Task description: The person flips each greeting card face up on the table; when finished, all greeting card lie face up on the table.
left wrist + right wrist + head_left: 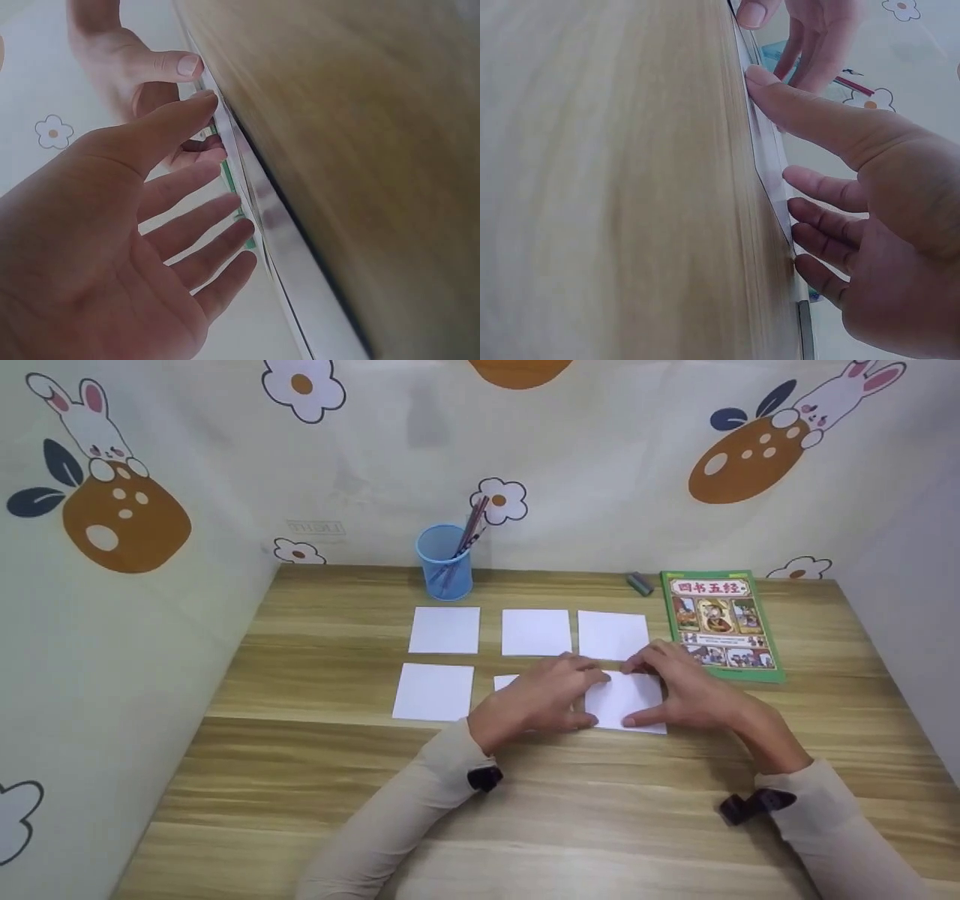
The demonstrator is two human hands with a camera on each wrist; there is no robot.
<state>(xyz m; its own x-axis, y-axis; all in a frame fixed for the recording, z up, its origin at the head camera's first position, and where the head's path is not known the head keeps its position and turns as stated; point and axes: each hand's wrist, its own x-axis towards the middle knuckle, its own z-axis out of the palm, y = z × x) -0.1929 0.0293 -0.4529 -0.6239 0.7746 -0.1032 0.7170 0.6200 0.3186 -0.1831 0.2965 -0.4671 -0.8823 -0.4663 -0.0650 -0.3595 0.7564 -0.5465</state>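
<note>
Both hands are down on the same white paper square (626, 701), which lies flat in the front row of sheets on the wooden bench (315, 780), nearest the person and just in front of the green book. The left hand (544, 694) rests along the square's left edge with its fingers spread and fairly straight, thumb laid along the edge; it also covers most of a second sheet (504, 682) in that row, so only a corner of that one shows. The right hand (686, 690) presses on the square's right side, fingers stretched out, its thumb flat near the front edge. From the wrist views the fingers of each hand look extended and relaxed against the paper's rim, neither hand curled round anything.

Four more white squares lie about them: one at the front left (433, 691), well apart from the hands, and three in a back row (535, 631). A blue pen holder (445, 561) with pencils stands behind that row. The green picture book (718, 622) lies at the right, close beside the right hand, and a small grey object (640, 583) sits just behind it. Pale sleeves cover both forearms
</note>
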